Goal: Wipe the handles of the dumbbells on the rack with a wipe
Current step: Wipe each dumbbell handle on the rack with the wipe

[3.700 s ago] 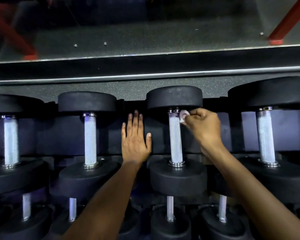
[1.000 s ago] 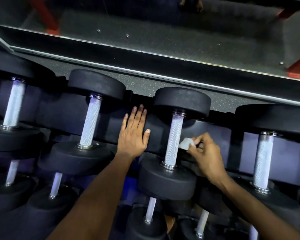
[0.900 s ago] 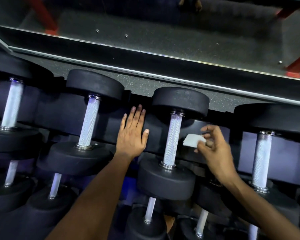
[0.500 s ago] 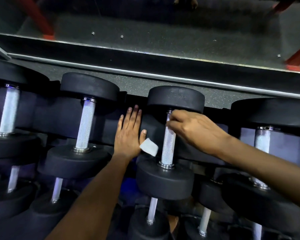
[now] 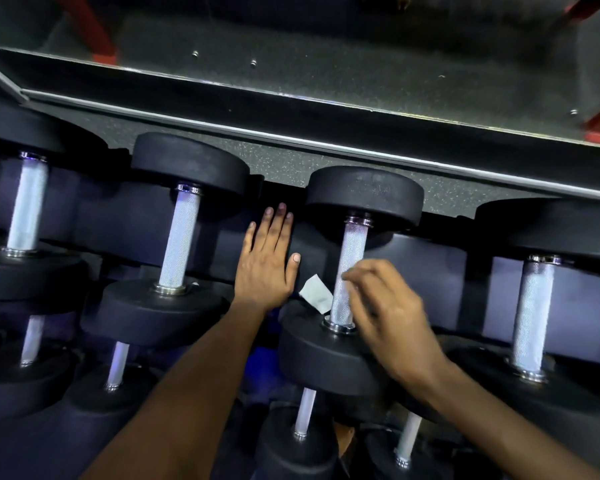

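Black dumbbells with knurled silver handles lie in a row on the top tier of a dark rack [image 5: 426, 271]. My right hand [image 5: 388, 317] is curled round the lower part of the middle dumbbell's handle [image 5: 354, 251], pressing a small white wipe [image 5: 314, 297] against it; the wipe's loose end sticks out to the left of the handle. My left hand [image 5: 265, 268] lies flat with straight fingers on the rack between this dumbbell and the neighbouring handle [image 5: 181, 240] to the left. It holds nothing.
More dumbbells sit at the far left [image 5: 25, 209] and at the right [image 5: 534, 317], with a lower tier of smaller ones [image 5: 305, 414] beneath. Behind the rack runs a speckled floor strip and a metal-edged mirror base [image 5: 326, 109] with red frame legs.
My right hand has slid down the middle handle from near its top to its lower part, taking the wipe along. The left hand has stayed flat on the rack.
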Motion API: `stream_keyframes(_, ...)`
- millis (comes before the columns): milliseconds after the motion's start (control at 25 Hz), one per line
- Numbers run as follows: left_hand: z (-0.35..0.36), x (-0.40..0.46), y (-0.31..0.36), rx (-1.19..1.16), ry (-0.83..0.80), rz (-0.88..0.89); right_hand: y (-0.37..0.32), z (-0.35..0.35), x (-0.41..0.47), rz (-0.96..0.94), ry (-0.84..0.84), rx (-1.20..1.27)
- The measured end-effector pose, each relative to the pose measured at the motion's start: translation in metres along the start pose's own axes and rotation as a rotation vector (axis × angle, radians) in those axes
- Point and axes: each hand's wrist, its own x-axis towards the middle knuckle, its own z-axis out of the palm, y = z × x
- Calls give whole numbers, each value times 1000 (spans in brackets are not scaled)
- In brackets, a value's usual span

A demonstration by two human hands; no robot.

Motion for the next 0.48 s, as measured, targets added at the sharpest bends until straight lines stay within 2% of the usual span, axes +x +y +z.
stream_keyframes(80, 0, 1, -1, 7, -13, -4, -24, 17, 20, -86, -389, -162)
stream_keyframes(120, 0, 1, -2, 10, -15, -2, -32, 28, 33, -37, -540, -257)
stream_keyframes(200, 0, 1, -2, 9, -11, 4, -33, 51, 52, 65, -700, -505)
stream_keyframes(320, -1, 1, -2, 5, 9, 13, -24, 77, 57, 24, -726, -731)
stream_keyframes(400, -1, 0, -2, -7, 14, 13, -22, 79, 57, 56, -698, -716)
stream_keyframes(480, -1, -1, -2, -21, 12, 11, -25, 71, 60, 91, -667, -586)
